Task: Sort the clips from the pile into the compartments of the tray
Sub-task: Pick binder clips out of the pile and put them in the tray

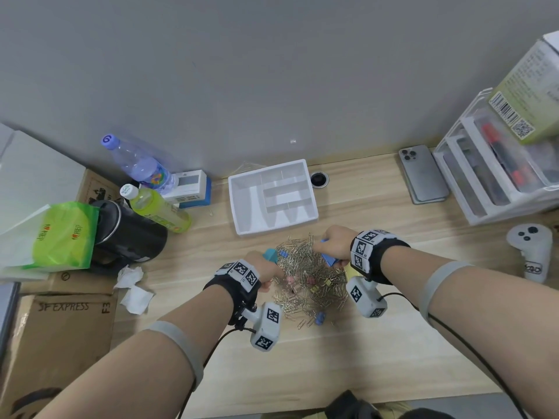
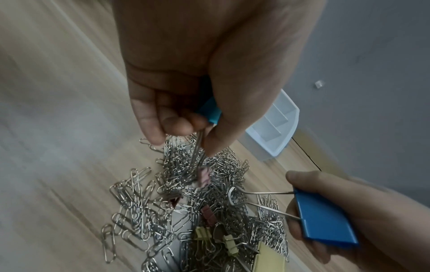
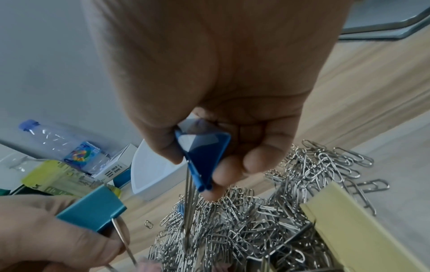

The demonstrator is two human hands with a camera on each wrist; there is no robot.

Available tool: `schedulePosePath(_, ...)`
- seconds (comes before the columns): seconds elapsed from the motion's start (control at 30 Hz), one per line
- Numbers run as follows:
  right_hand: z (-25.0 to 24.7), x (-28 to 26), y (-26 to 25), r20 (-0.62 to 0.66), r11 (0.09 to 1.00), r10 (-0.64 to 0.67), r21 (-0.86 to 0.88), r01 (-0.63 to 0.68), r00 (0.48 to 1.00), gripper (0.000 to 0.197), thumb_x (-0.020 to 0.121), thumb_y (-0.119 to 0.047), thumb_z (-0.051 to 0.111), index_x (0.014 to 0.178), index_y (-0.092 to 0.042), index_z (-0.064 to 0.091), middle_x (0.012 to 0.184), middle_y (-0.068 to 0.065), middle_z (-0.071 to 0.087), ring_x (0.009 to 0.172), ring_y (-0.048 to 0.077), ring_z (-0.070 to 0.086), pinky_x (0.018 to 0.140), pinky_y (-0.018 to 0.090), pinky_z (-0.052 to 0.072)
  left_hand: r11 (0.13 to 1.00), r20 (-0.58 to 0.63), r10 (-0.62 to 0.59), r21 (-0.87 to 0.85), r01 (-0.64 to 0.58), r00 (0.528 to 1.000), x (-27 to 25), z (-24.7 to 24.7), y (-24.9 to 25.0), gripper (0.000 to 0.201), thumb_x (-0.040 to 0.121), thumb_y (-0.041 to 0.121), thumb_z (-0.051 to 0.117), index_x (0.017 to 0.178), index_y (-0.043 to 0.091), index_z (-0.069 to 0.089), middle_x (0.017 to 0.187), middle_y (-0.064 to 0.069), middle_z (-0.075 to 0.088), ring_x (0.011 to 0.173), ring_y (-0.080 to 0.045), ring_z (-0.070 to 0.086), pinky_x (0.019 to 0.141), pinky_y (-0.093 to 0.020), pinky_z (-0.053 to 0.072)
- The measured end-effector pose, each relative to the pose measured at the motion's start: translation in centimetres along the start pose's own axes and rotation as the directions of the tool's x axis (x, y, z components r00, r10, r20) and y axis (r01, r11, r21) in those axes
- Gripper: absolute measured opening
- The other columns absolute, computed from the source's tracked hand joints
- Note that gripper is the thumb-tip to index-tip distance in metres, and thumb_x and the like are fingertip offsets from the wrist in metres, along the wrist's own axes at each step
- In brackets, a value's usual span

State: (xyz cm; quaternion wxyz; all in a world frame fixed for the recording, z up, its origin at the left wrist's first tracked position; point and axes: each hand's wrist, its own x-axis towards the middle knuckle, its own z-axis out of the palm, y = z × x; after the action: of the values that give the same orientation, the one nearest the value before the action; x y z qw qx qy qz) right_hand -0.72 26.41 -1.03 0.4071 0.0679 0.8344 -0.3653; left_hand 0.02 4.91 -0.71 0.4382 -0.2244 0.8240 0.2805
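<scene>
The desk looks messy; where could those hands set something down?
Bare wood lies between the white tray and the phone, and between the clip pile and the near edge. The left side, with bottles and boxes, is crowded.

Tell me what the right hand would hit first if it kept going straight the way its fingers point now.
Most likely the pile of paper clips. The right hand grips a blue binder clip with fingers and the clip's wire handles pointing down into the pile, so the handles would touch first. How far above the pile it is stays unclear.
</scene>
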Motion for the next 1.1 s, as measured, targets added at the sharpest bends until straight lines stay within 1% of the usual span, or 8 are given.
schedulePosePath(0.17, -0.5, 0.0, -0.2, 0.015, 0.992, -0.053, -0.115, 0.054, 0.998, 0.039, 0.092, -0.036, 0.054, 0.065, -0.008, 0.055, 0.056, 0.01, 0.057, 0.042, 0.019, 0.05, 0.046, 0.026, 0.04, 0.991, -0.112, 0.102, 0.095, -0.091, 0.988, -0.3, 0.2, 0.2, 0.023, 0.084, 0.027, 0.07, 0.088, 0.009, 0.055, 0.069, -0.003, 0.053, 0.052, -0.015, 0.053, 0.047, -0.023, 0.046)
schedulePosePath(0.33, -1.0, -0.2, -0.1, 0.047, 0.971, -0.059, -0.231, 0.069, 0.997, 0.046, 0.091, -0.04, 0.059, 0.056, -0.014, 0.043, 0.048, 0.002, 0.039, 0.046, 0.02, 0.037, 0.055, 0.028, 0.033, 0.984, -0.16, 0.164, 0.102, -0.149, 0.973, -0.6, 0.2, 0.2, 0.042, 0.086, 0.052, 0.06, 0.068, 0.015, 0.048, 0.054, 0.001, 0.046, 0.048, -0.02, 0.051, 0.052, -0.026, 0.043)
schedulePosePath(0.5, -1.1, -0.7, 0.1, 0.074, 0.91, 0.002, -0.413, 0.028, 0.997, 0.048, 0.094, -0.039, 0.055, 0.055, -0.012, 0.044, 0.044, 0.001, 0.043, 0.047, 0.018, 0.04, 0.052, 0.028, 0.033, 0.979, -0.183, 0.198, -0.006, -0.202, 0.963, -0.9, -0.5, -0.1, 0.042, 0.09, 0.055, 0.053, 0.091, 0.012, 0.056, 0.056, 0.001, 0.046, 0.044, -0.018, 0.048, 0.048, -0.025, 0.045)
schedulePosePath(0.6, -1.6, -0.9, 0.2, 0.131, 0.956, -0.015, -0.288, 0.052, 0.991, 0.039, 0.096, -0.04, 0.053, 0.08, -0.006, 0.065, 0.07, 0.011, 0.064, 0.059, 0.02, 0.056, 0.054, 0.026, 0.044, 0.954, -0.159, 0.203, -0.19, -0.232, 0.966, -0.4, -0.7, -0.3, 0.043, 0.092, 0.049, 0.055, 0.105, 0.008, 0.058, 0.053, 0.0, 0.039, 0.04, -0.017, 0.041, 0.045, -0.025, 0.041)
schedulePosePath(0.73, -1.5, -1.3, -0.1, 0.286, 0.999, -0.019, 0.038, 0.008, 0.958, 0.036, 0.098, -0.04, 0.054, 0.116, -0.01, 0.053, 0.103, 0.02, 0.067, 0.07, 0.027, 0.072, 0.067, 0.036, 0.06, 0.95, -0.112, 0.21, -0.21, -0.23, 0.971, -0.6, -0.7, -0.1, 0.053, 0.094, 0.047, 0.055, 0.122, 0.002, 0.055, 0.057, -0.002, 0.041, 0.042, -0.015, 0.041, 0.041, -0.021, 0.039)
schedulePosePath(0.87, -1.3, -1.4, -1.1, 0.288, 0.992, -0.122, 0.008, 0.125, 0.95, 0.029, 0.086, -0.022, 0.074, 0.102, -0.015, 0.051, 0.079, 0.015, 0.071, 0.055, 0.019, 0.069, 0.054, 0.03, 0.057, 0.977, -0.03, 0.169, -0.126, -0.171, 0.985, -1.0, -0.6, 0.0, 0.062, 0.094, 0.052, 0.05, 0.137, 0.008, 0.047, 0.045, -0.003, 0.046, 0.034, -0.016, 0.043, 0.045, -0.025, 0.044)
schedulePosePath(1.0, -0.7, -0.9, -2.4, 0.271, 0.961, -0.192, -0.141, 0.236, 0.943, 0.025, 0.074, -0.022, 0.083, 0.085, -0.02, 0.061, 0.078, 0.007, 0.07, 0.062, 0.017, 0.061, 0.064, 0.031, 0.053, 0.976, 0.069, 0.152, -0.167, -0.139, 0.986, -1.4, -0.1, 0.6, 0.05, 0.09, 0.057, 0.051, 0.097, 0.007, 0.052, 0.045, -0.003, 0.041, 0.034, -0.016, 0.037, 0.053, -0.03, 0.041)
schedulePosePath(1.1, -0.3, -0.9, -3.0, 0.28, 0.948, -0.194, -0.193, 0.253, 0.94, 0.019, 0.072, -0.023, 0.083, 0.08, -0.021, 0.066, 0.07, -0.007, 0.063, 0.059, 0.011, 0.055, 0.061, 0.024, 0.046, 0.974, 0.135, 0.153, -0.186, -0.127, 0.979, -2.1, 0.3, 1.2, 0.064, 0.09, 0.066, 0.045, 0.102, 0.005, 0.059, 0.052, -0.003, 0.042, 0.038, -0.016, 0.04, 0.055, -0.03, 0.05)
